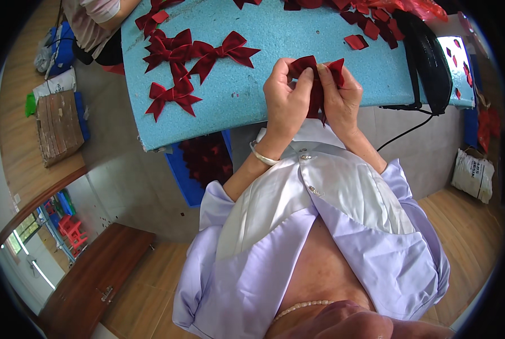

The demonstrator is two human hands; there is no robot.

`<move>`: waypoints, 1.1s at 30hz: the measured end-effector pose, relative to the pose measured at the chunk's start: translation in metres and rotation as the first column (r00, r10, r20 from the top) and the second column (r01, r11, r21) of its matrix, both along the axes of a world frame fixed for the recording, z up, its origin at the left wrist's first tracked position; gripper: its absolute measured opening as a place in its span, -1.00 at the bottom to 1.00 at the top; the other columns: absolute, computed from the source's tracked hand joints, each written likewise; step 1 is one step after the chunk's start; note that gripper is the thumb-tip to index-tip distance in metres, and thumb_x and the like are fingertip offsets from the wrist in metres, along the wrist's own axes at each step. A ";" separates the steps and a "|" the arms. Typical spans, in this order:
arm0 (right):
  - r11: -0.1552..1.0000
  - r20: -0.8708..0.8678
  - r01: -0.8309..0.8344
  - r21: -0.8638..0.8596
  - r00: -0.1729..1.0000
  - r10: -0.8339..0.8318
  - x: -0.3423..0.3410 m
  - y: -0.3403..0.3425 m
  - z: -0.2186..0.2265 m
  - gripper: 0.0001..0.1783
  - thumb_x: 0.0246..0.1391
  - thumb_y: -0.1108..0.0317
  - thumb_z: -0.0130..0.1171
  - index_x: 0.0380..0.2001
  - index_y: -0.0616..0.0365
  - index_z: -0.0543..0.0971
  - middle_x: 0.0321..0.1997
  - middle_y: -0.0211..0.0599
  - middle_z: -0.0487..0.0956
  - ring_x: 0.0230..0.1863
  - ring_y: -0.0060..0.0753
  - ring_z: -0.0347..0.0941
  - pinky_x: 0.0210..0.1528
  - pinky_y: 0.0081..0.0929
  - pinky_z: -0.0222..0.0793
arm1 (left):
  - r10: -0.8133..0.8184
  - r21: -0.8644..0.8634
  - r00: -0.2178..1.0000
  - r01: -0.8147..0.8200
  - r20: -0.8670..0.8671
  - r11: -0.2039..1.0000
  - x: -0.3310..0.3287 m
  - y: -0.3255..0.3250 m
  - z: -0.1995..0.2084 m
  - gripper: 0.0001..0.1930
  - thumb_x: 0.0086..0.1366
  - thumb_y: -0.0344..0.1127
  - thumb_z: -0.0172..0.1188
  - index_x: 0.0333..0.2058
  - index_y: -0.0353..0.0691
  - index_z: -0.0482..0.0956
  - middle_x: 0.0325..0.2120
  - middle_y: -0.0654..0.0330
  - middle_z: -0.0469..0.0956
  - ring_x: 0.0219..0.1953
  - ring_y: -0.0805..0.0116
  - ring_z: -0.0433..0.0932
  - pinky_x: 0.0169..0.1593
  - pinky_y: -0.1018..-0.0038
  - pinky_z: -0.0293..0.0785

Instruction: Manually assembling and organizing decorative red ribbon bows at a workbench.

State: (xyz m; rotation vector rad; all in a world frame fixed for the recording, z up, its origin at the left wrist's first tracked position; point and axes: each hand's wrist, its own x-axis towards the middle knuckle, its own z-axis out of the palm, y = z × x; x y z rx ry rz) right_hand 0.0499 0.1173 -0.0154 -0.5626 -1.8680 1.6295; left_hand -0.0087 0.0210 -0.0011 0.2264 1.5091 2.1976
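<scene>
Nearest, below the table's left part, a blue bin (180, 169) is holding a heap of dark red pieces (208, 158). Above the near edge of the blue table (297, 35), the left hand (287, 101) and the right hand (343, 99) are grasping one dark red velvet bow (316, 95) between them, each thumb pressing near its middle. Its loops are sticking up on either side, and a tail is hanging down between the hands. The step in hand seems to be shaping or tightening the knot; the next move is probably calling for a firm pinch at the centre while the loops are being evened out. To the left, a tied bow (171, 100) is lying flat, with a cluster of bows (223, 52) just beyond it. Farther right, small red pieces (371, 29) are lying scattered, and at the far left another person's arm (122, 12) is showing.
</scene>
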 end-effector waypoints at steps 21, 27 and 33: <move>0.747 -0.182 -0.176 -0.641 0.980 0.075 -0.004 0.016 0.012 -0.95 0.13 0.52 0.22 -0.33 0.19 0.55 -0.30 -0.39 0.58 -0.25 -0.58 0.46 -0.12 -0.58 0.34 | -0.261 -0.069 0.965 0.260 0.007 0.963 -0.011 -0.006 -0.004 -0.72 0.11 -0.54 0.33 -0.20 -0.34 0.47 -0.34 0.24 0.57 -0.29 0.55 0.54 -0.18 0.57 0.53; 0.799 -0.103 -0.329 -0.503 0.941 0.323 0.006 0.039 0.016 -0.92 0.15 0.49 0.19 -0.27 0.22 0.56 -0.29 -0.41 0.56 -0.25 -0.58 0.46 -0.14 -0.56 0.36 | -0.419 -0.193 0.908 0.409 -0.014 0.892 -0.028 -0.024 -0.002 -0.68 0.06 -0.60 0.34 -0.18 -0.33 0.51 -0.31 0.23 0.58 -0.26 0.53 0.56 -0.14 0.57 0.54; 0.814 -0.098 -0.276 -0.512 0.960 0.264 0.006 0.028 0.015 -0.88 0.19 0.47 0.18 -0.21 0.22 0.53 -0.26 -0.40 0.56 -0.24 -0.62 0.48 -0.14 -0.63 0.42 | -0.215 0.263 0.948 0.150 0.237 0.953 -0.026 -0.028 0.006 -0.62 0.06 -0.59 0.41 -0.14 -0.34 0.51 -0.21 0.21 0.57 -0.22 0.47 0.58 -0.13 0.55 0.56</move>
